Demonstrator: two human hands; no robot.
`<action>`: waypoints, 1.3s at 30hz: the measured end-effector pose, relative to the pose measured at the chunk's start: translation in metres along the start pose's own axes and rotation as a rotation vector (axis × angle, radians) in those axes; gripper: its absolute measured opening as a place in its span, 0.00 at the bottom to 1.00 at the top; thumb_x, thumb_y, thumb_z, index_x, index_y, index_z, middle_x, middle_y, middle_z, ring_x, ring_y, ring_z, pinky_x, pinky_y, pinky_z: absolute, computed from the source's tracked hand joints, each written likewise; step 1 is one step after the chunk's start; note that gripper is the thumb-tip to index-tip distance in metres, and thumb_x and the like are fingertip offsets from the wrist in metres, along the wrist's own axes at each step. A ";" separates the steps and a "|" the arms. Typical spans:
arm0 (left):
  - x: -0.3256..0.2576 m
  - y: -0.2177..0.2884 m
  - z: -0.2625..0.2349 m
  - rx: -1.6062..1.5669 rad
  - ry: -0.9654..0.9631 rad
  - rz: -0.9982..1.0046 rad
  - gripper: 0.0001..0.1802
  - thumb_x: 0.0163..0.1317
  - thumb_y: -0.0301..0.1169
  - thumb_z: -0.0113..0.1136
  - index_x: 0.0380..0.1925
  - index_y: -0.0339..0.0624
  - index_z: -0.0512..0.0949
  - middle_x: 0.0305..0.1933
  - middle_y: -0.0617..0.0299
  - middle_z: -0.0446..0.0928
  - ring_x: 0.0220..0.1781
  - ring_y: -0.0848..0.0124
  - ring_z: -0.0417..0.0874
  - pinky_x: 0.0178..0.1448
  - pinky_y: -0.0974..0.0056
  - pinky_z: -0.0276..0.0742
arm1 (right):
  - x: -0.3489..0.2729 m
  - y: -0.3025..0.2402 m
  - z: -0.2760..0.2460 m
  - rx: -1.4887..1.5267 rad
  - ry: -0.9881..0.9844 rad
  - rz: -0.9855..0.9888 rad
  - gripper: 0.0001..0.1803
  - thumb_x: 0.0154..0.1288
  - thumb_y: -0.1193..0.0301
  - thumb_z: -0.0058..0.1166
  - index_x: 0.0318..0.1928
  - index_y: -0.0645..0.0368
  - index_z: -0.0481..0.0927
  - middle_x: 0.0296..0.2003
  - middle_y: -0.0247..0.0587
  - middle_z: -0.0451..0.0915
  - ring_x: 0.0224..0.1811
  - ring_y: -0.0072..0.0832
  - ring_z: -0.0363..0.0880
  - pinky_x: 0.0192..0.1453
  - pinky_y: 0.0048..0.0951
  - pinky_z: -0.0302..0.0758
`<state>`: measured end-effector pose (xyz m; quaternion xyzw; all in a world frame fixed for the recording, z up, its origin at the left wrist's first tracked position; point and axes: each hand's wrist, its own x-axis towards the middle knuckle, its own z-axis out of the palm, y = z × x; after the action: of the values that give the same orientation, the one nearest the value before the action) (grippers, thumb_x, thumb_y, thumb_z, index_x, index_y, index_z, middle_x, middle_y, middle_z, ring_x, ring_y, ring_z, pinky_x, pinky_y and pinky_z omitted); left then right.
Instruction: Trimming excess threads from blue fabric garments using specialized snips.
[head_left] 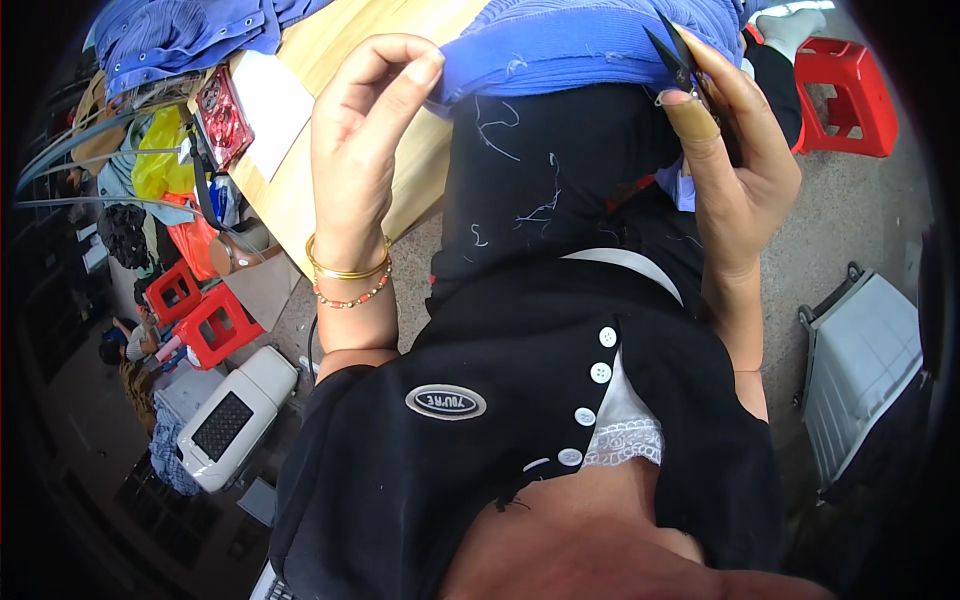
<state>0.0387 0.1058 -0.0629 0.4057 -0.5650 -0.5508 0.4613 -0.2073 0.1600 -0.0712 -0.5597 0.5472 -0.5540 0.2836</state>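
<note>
A blue ribbed garment [565, 55] lies across my lap at the top of the view, a smooth band along its near edge. My left hand [355, 150] pinches the left end of that band between thumb and fingers. At the band's right end, my right hand [745, 185] grips black thread snips [673, 60], their pointed blades spread over the cloth. A tan cover [692, 118] wraps the right thumb. Loose pale threads cling to the band and to my black trousers [540, 180].
A wooden table [405, 185] stands at the left, bearing white paper [275, 110], a shiny red box [222, 115] and blue buttoned garments [180, 45]. Red stools [850, 95] [215, 325] stand on both sides. A grey wheeled cart [865, 350] is at right, a white machine [235, 425] lower left.
</note>
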 end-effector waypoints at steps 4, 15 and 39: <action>0.003 0.007 0.000 -0.064 -0.023 0.061 0.08 0.67 0.28 0.57 0.42 0.34 0.77 0.38 0.65 0.77 0.41 0.79 0.75 0.48 0.72 0.70 | 0.010 -0.007 0.004 -0.119 -0.131 -0.291 0.22 0.57 0.75 0.66 0.54 0.64 0.80 0.31 0.27 0.72 0.30 0.12 0.64 0.34 0.14 0.58; -0.001 0.005 0.022 0.654 0.043 0.568 0.12 0.56 0.22 0.66 0.42 0.35 0.84 0.45 0.53 0.80 0.47 0.68 0.80 0.51 0.68 0.74 | 0.015 -0.005 0.006 -0.190 -0.164 -0.308 0.22 0.55 0.77 0.67 0.52 0.62 0.82 0.26 0.25 0.67 0.28 0.14 0.62 0.31 0.16 0.56; -0.007 -0.001 0.012 0.542 0.131 0.672 0.08 0.55 0.18 0.66 0.37 0.33 0.82 0.42 0.54 0.78 0.45 0.67 0.81 0.51 0.66 0.77 | 0.022 -0.066 0.016 -0.420 -0.384 -0.282 0.23 0.49 0.78 0.68 0.50 0.59 0.84 0.23 0.29 0.64 0.25 0.18 0.61 0.27 0.22 0.58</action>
<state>0.0287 0.1155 -0.0642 0.3397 -0.7594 -0.1751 0.5265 -0.1774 0.1502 -0.0074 -0.7707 0.5030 -0.3470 0.1805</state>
